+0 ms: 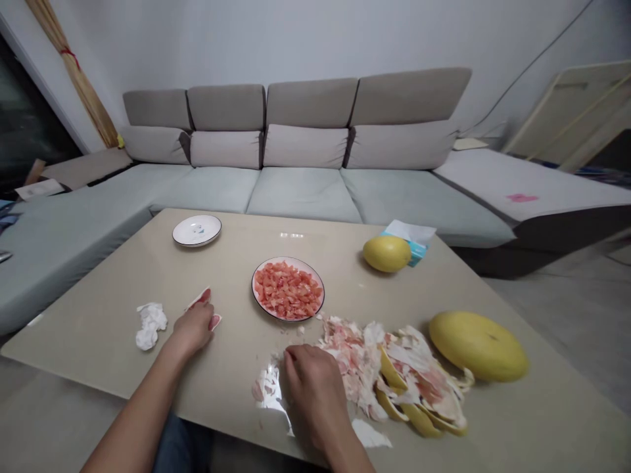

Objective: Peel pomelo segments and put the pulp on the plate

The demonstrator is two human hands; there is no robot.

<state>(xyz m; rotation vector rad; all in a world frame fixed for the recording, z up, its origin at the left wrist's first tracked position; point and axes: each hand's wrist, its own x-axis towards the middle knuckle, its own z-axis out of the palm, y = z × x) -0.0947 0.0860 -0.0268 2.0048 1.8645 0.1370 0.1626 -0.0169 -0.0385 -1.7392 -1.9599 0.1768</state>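
Observation:
My left hand (193,328) rests on the beige table (123,289) with its fingers curled over a piece of pink pomelo rind (202,297). My right hand (310,387) lies near the front edge, fingers closed in a pinch beside small white scraps of pith (266,387); what it pinches is too small to name. Just right of it is a heap of pomelo peel and membrane (404,374). A plate of pink pomelo flesh (288,289) sits between and beyond my hands.
A crumpled tissue (150,324) lies left of my left hand. An empty white plate (196,230) is at the far left. Two whole pomelos (387,253) (477,345) and a tissue pack (411,238) stand at the right. A grey sofa (300,190) surrounds the table.

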